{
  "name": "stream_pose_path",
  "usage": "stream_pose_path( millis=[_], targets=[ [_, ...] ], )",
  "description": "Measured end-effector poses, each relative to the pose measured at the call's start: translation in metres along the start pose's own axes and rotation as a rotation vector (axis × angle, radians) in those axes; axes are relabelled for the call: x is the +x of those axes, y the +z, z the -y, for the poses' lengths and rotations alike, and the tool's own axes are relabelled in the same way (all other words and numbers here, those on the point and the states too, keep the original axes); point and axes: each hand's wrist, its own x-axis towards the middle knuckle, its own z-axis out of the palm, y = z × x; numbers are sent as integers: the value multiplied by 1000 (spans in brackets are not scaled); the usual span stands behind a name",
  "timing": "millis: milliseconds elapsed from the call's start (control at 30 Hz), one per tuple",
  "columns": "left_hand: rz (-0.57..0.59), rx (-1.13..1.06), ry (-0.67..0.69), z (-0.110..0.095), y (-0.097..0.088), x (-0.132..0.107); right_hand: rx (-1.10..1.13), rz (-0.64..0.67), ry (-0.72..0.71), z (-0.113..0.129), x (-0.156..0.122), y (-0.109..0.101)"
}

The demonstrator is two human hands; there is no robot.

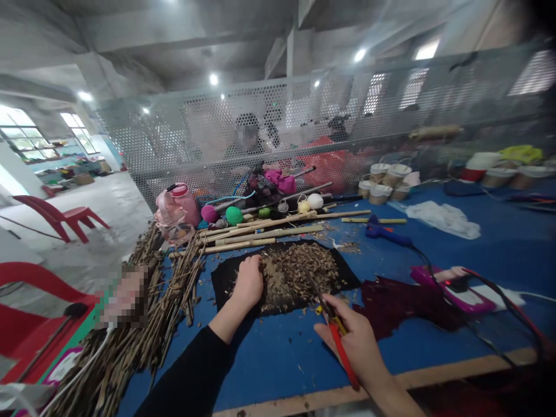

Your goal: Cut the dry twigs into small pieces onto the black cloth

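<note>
Blue table (278, 362). Sticks (139, 347) at approx 8 o'clock of black cloth (221, 281); chips (304, 263) on cloth. R hand (354, 336) at chips' 5 o'clock, wrapped round shears (338, 341), tips toward 11. L hand (249, 284) at 9, fingers curled; can't tell if anything's held.

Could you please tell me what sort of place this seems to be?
Probably a craft workshop: coloured balls, apparently yarn, and heaped dry sticks lie on a blue table, and the person's right hand holds a red-handled tool.
</note>
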Motion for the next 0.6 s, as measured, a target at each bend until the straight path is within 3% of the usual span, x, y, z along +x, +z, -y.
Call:
stream_pose_path(
  millis=[167,300,367,433,500,600],
  targets=[
    [-89,-131,12,1,-14,-3,-4,-40,-13,1,2,-1],
    [-171,-26,4,-3,-40,-9,25,-32,0,-3,1,0],
    [-94,0,67,-9,-48,-14,44,-18,24,-6,0,1],
    [77,-32,171,-18,-50,-21,52,-11,42,-8,-1,2],
    [254,-75,238,-29,-44,-29,57,-3,43,-10,-2,2],
    [364,-66,234,-41,-32,-41,61,0,44,-12,-2,2]
  ],
)
